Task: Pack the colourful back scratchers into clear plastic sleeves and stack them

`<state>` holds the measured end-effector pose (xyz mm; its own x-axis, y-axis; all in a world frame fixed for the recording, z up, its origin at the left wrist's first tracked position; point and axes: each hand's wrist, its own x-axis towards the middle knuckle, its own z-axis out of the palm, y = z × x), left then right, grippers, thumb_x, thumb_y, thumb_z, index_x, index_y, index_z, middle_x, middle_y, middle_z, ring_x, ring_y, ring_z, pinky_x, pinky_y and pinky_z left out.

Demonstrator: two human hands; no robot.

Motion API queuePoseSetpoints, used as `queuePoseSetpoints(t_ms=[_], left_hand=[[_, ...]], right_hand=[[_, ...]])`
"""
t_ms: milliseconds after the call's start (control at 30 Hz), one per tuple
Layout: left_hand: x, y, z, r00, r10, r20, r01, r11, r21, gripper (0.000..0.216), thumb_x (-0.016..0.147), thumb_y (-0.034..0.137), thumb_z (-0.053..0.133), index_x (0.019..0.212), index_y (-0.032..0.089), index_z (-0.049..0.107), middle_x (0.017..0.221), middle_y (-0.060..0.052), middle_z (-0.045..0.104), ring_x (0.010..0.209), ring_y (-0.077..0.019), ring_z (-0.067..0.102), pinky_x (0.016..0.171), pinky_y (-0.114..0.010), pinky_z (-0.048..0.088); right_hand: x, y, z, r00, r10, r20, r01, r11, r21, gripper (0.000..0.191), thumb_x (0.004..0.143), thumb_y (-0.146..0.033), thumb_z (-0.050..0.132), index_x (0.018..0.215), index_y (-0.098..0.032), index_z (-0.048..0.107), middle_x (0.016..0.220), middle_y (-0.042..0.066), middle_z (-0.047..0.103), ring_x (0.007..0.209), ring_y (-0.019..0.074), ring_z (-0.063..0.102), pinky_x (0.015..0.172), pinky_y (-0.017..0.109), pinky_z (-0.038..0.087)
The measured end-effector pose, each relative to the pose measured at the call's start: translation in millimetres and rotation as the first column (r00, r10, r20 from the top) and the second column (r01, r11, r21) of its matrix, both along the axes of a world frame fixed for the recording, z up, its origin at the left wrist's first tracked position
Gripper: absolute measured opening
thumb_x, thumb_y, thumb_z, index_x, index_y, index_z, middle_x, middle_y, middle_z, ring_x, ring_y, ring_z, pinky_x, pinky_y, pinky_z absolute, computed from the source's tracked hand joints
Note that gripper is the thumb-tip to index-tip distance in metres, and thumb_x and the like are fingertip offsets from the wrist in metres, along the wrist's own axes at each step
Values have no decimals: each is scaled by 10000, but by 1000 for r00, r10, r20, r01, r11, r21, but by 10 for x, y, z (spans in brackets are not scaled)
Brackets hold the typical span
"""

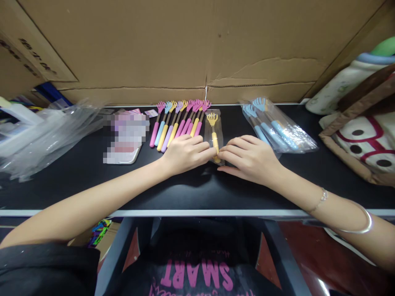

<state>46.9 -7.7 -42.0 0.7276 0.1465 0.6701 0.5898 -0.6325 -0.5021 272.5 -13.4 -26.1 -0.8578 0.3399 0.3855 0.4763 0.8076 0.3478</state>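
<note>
A yellow back scratcher (215,142) lies inside a clear plastic bag (220,127) on the black table. My left hand (188,154) is closed, its fingertips pinching the lower left edge of that bag. From the other side, my right hand (251,158) has its fingers bent together on the bag's lower right, by the end of the handle. Just left of the bag is a row of several pink, blue, yellow and purple back scratchers (179,119). To the right lie several bagged blue back scratchers (274,125), overlapping one another.
A pile of clear plastic bags (61,135) spreads over the left side. A phone (131,137), partly blurred out, lies between it and the row. Cardboard (138,49) walls the back. A brown-trimmed bag (367,144) and a white bottle (336,86) stand at the right.
</note>
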Motion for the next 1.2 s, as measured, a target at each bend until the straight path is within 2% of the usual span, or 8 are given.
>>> queuePoseSetpoints(t_ms=[300, 700, 800, 933, 1033, 1100, 1133, 1200], left_hand=[[-38, 8, -33, 999, 23, -29, -26, 993, -111, 252, 1015, 324, 475, 876, 251, 672, 652, 30, 640, 655, -113, 554, 575, -281, 320], [-15, 1, -23, 998, 36, -48, -41, 995, -92, 267, 1010, 323, 460, 882, 228, 675, 727, 8, 660, 740, -132, 569, 602, -283, 338], [1, -5, -25, 998, 55, -37, -58, 994, -92, 263, 1004, 319, 467, 849, 224, 658, 723, 7, 659, 735, -134, 575, 592, -283, 334], [6, 8, -37, 1000, 8, -15, -9, 996, -88, 245, 997, 304, 475, 832, 206, 628, 679, 10, 628, 692, -138, 548, 573, -280, 321], [-6, 26, -47, 999, -32, 2, 32, 996, -89, 221, 987, 274, 482, 827, 193, 610, 670, 15, 608, 658, -129, 523, 544, -272, 307], [-15, 36, -52, 999, -40, 6, 40, 995, -97, 207, 981, 268, 486, 828, 189, 601, 675, 17, 601, 646, -123, 518, 534, -266, 310], [-20, 39, -52, 999, -37, 6, 38, 994, -105, 205, 979, 269, 484, 828, 188, 598, 677, 18, 599, 642, -121, 518, 534, -263, 314], [-27, 44, -51, 1000, -29, 4, 30, 992, -125, 210, 979, 270, 472, 828, 190, 594, 685, 19, 602, 636, -116, 523, 533, -259, 322]], right_hand=[[0, 14, -19, 999, -30, -43, 26, 996, -85, 383, 1026, -279, 377, 810, -234, 691, 805, 42, 744, 777, 185, 617, 704, 353, 447], [10, 33, -25, 999, -36, -3, 36, 999, 32, 342, 1011, -236, 390, 837, -224, 685, 807, 47, 741, 759, 174, 632, 670, 320, 464], [16, 30, -36, 999, -29, -44, 28, 999, -26, 309, 1002, -234, 408, 850, -215, 676, 823, 55, 740, 762, 176, 642, 665, 311, 478], [11, 32, -55, 984, -36, -172, -3, 974, -225, 244, 977, -204, 430, 870, -215, 649, 869, 61, 734, 803, 182, 658, 681, 302, 502], [-1, 53, -72, 918, -103, -384, -66, 912, -404, 132, 935, -194, 489, 889, -218, 611, 880, 53, 702, 804, 175, 659, 699, 298, 524], [-4, 80, -83, 837, -218, -501, -116, 825, -553, 28, 902, -243, 567, 903, -217, 577, 834, 36, 665, 729, 162, 653, 645, 284, 530], [-4, 96, -88, 799, -289, -527, -158, 744, -649, 77, 896, -283, 588, 923, -218, 557, 796, 19, 647, 662, 150, 644, 594, 273, 526], [1, 121, -92, 744, -441, -502, -272, 487, -830, 166, 917, -368, 568, 989, -227, 517, 744, -15, 631, 537, 126, 621, 501, 254, 507]])
